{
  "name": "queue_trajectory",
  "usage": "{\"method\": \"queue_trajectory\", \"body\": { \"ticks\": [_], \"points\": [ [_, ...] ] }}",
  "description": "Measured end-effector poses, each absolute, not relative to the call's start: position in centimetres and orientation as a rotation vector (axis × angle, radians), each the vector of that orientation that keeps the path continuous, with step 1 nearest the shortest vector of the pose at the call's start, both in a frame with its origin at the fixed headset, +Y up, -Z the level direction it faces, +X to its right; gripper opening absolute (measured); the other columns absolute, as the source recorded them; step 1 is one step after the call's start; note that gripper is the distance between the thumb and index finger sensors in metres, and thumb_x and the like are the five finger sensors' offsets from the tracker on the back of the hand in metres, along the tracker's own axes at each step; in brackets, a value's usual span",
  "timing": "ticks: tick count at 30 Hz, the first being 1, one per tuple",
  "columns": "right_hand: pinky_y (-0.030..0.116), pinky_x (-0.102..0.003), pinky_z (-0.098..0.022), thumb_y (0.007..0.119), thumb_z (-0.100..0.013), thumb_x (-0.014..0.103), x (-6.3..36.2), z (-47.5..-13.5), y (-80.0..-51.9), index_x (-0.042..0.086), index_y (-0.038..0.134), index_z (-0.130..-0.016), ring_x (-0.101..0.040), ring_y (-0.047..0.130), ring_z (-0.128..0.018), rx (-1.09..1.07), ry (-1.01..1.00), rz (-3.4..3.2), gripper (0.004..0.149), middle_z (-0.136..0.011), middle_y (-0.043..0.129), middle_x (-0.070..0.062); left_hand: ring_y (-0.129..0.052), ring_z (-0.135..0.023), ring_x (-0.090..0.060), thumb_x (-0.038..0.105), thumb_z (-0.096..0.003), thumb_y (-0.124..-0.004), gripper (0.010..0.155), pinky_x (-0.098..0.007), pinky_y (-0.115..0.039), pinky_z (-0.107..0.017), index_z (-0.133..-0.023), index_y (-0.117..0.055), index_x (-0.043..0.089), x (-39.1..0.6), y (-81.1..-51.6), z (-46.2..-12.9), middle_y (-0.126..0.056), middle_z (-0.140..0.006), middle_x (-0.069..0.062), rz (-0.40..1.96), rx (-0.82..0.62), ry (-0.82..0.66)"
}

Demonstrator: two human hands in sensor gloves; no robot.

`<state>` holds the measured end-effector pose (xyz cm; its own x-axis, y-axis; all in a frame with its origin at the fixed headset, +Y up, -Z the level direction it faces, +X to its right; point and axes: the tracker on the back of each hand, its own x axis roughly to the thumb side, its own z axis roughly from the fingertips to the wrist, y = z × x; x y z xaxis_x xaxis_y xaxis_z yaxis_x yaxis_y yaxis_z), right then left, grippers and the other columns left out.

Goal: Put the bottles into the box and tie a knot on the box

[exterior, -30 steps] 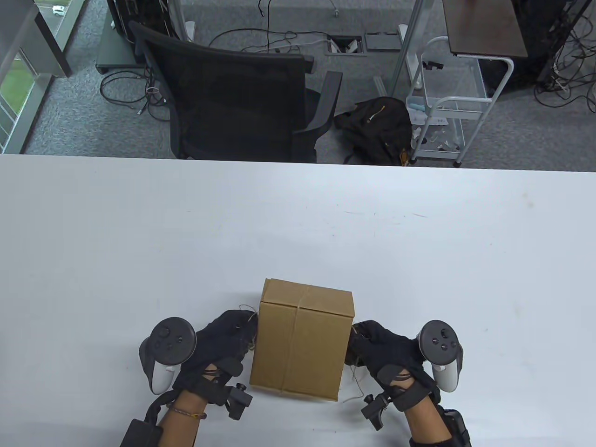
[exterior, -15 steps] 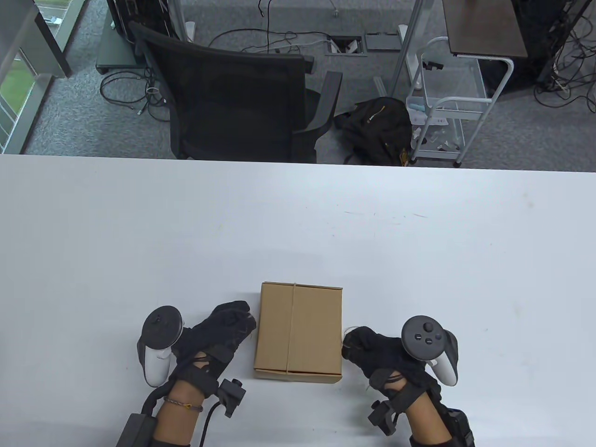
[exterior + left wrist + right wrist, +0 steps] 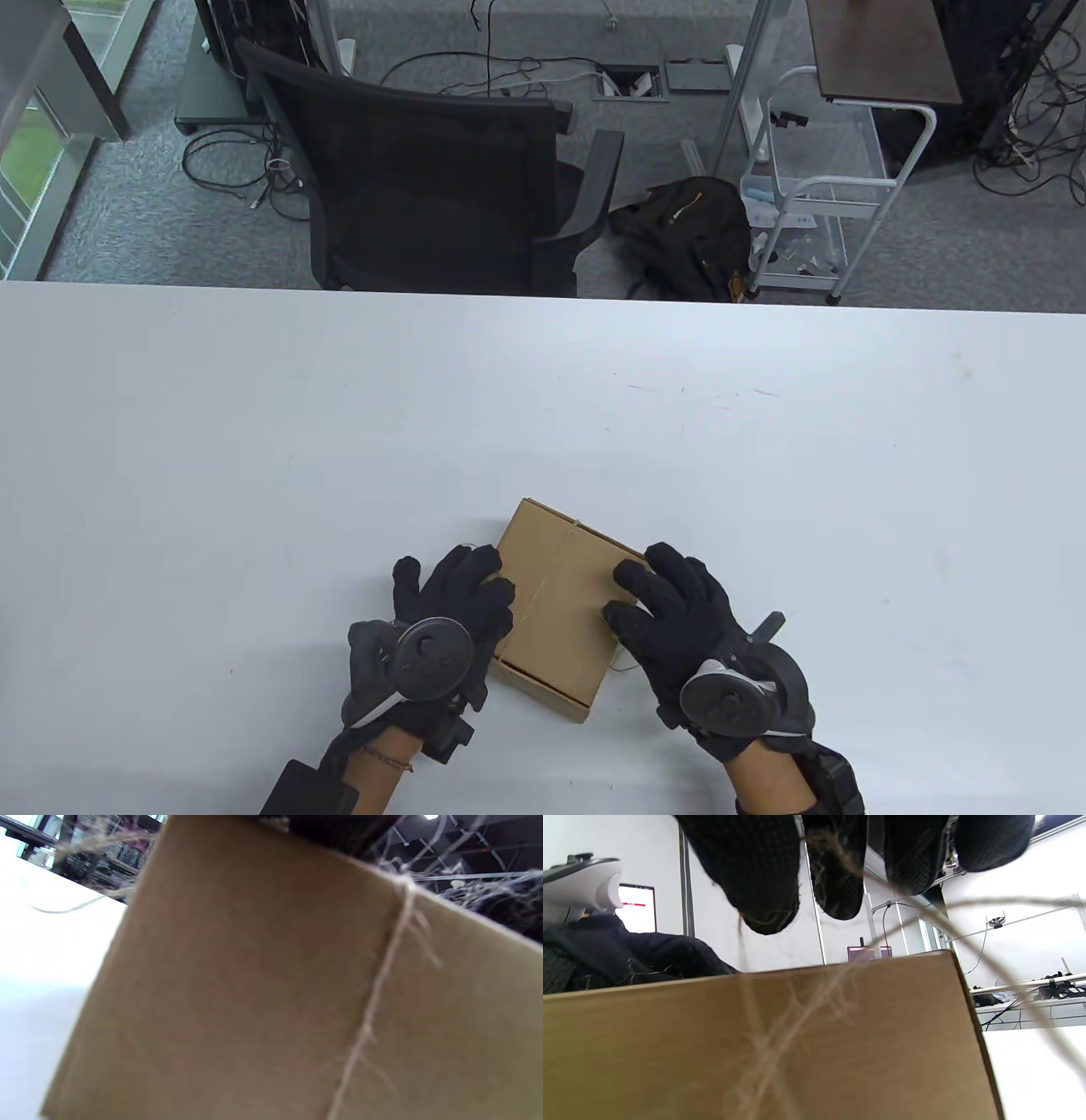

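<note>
Box [image 3: 556, 615] now turned askew, twine [image 3: 560, 556] round it; left hand [image 3: 450, 611] & right hand [image 3: 679, 611] rest flat, fingers straight, gripping nothing. Knot prob. next.

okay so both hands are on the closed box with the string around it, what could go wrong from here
1. The twine runs loosely over the box, with a free end trailing by the right hand; it may slide off an edge.
2. Fraying twine fibres cling to the right glove's fingertips and could snag.
3. The left hand only rests on the tilted box, so it might shift.
</note>
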<state>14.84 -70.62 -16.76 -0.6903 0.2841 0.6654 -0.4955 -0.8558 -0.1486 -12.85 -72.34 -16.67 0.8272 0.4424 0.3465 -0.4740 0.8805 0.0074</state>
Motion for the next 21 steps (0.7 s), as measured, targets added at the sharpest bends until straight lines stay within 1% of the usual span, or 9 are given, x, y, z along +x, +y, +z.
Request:
{"method": "queue_trajectory", "body": {
  "ticks": [2,4,5,7,10,13,16,18,21],
  "points": [
    [0.051,-0.079,-0.062,0.082,-0.045,0.023,14.8,-17.4,-71.2,0.016,0.09,-0.082,-0.062,0.051,-0.093,0.91,-0.397,2.504,0.038,-0.106,0.069,-0.02,-0.064,-0.112,-0.047,0.035,-0.0517,-0.082,0.047,-0.083,-0.041,-0.07,-0.097,-0.078,0.026,-13.0,-72.6,-17.2,-0.069,-0.122,-0.007,0.484,0.107,-0.377],
    [0.055,-0.08,-0.059,0.082,-0.045,0.023,14.5,-18.3,-72.2,0.015,0.089,-0.082,-0.064,0.056,-0.091,0.902,-0.281,2.478,0.038,-0.104,0.073,-0.019,-0.064,-0.112,-0.048,0.036,-0.0519,-0.081,0.047,-0.083,-0.04,-0.069,-0.098,-0.078,0.027,-13.1,-72.8,-17.6,-0.07,-0.121,-0.008,0.474,0.152,-0.373],
    [0.06,-0.078,-0.058,0.08,-0.046,0.025,14.6,-18.5,-72.6,0.017,0.086,-0.083,-0.062,0.064,-0.088,0.857,-0.243,2.471,0.038,-0.103,0.076,-0.016,-0.062,-0.112,-0.049,0.036,-0.052,-0.081,0.047,-0.084,-0.04,-0.069,-0.098,-0.078,0.026,-13.1,-72.7,-17.7,-0.07,-0.12,-0.01,0.468,0.161,-0.354],
    [0.068,-0.075,-0.053,0.083,-0.046,0.022,14.2,-18.5,-72.4,0.011,0.089,-0.081,-0.063,0.069,-0.083,0.805,-0.259,2.462,0.038,-0.099,0.079,-0.017,-0.061,-0.111,-0.052,0.037,-0.0513,-0.084,0.048,-0.085,-0.038,-0.068,-0.096,-0.08,0.02,-13.1,-72.3,-17.6,-0.069,-0.119,-0.014,0.467,0.196,-0.363],
    [0.079,-0.068,-0.047,0.084,-0.046,0.028,13.3,-17.3,-71.3,0.016,0.091,-0.082,-0.059,0.083,-0.073,0.84,-0.367,2.687,0.039,-0.095,0.084,-0.015,-0.061,-0.109,-0.054,0.038,-0.0482,-0.089,0.049,-0.088,-0.037,-0.064,-0.089,-0.087,0.011,-13.5,-71.8,-17.3,-0.073,-0.115,-0.017,0.586,0.18,-0.359],
    [0.091,-0.055,-0.035,0.085,-0.045,0.033,11.4,-15.6,-70.3,0.018,0.093,-0.081,-0.048,0.1,-0.055,0.886,-0.517,2.927,0.04,-0.084,0.093,-0.016,-0.059,-0.109,-0.057,0.039,-0.0474,-0.091,0.049,-0.089,-0.036,-0.063,-0.086,-0.091,0.008,-13.3,-71.2,-16.5,-0.071,-0.116,-0.02,0.613,0.144,-0.311],
    [0.094,-0.043,-0.027,0.086,-0.045,0.034,10.1,-14.5,-70.0,0.015,0.094,-0.079,-0.035,0.105,-0.04,0.923,-0.589,2.985,0.04,-0.071,0.098,-0.014,-0.06,-0.108,-0.058,0.039,-0.0472,-0.092,0.05,-0.088,-0.038,-0.063,-0.086,-0.091,0.008,-12.9,-70.8,-15.6,-0.07,-0.116,-0.021,0.556,0.16,-0.289],
    [0.093,-0.039,-0.022,0.089,-0.043,0.032,9.7,-14.1,-70.0,0.012,0.097,-0.075,-0.027,0.104,-0.031,0.947,-0.564,2.893,0.039,-0.064,0.098,-0.015,-0.064,-0.106,-0.057,0.039,-0.0477,-0.091,0.049,-0.087,-0.042,-0.064,-0.086,-0.091,0.008,-12.7,-70.9,-15.0,-0.071,-0.115,-0.022,0.535,0.166,-0.268],
    [0.092,-0.038,-0.023,0.09,-0.042,0.032,9.9,-13.9,-69.7,0.012,0.097,-0.073,-0.023,0.103,-0.03,0.956,-0.515,2.775,0.038,-0.06,0.099,-0.012,-0.07,-0.105,-0.055,0.039,-0.0489,-0.089,0.048,-0.084,-0.048,-0.065,-0.089,-0.088,0.013,-12.3,-71.7,-14.7,-0.074,-0.116,-0.018,0.486,0.115,-0.302]
  ]
}}
